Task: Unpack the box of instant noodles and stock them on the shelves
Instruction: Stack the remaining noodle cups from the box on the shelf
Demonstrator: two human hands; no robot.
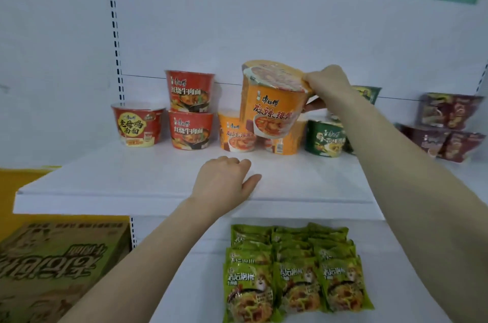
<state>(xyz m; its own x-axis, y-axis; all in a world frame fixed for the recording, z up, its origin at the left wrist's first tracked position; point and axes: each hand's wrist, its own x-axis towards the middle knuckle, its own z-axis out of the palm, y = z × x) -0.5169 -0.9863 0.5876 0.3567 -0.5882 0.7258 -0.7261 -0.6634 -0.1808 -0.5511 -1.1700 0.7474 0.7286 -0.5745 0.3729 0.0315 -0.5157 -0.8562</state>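
My right hand [326,85] grips an orange noodle bowl [269,106] by its lid rim and holds it tilted above two other orange bowls [236,132] on the white upper shelf [163,180]. My left hand [224,182] rests on the shelf's front part with its fingers loosely curled and holds nothing. Two red bowls [190,111] are stacked to the left. A single red and yellow bowl [137,124] stands further left. Green bowls [326,137] sit just right of the orange ones, partly behind my right arm.
Dark red bowls [449,124] are stacked at the far right. On the lower shelf lie rows of green noodle packets [293,270]. A green and brown cardboard noodle box [52,264] stands at the lower left. A slotted upright [115,32] runs up the back panel.
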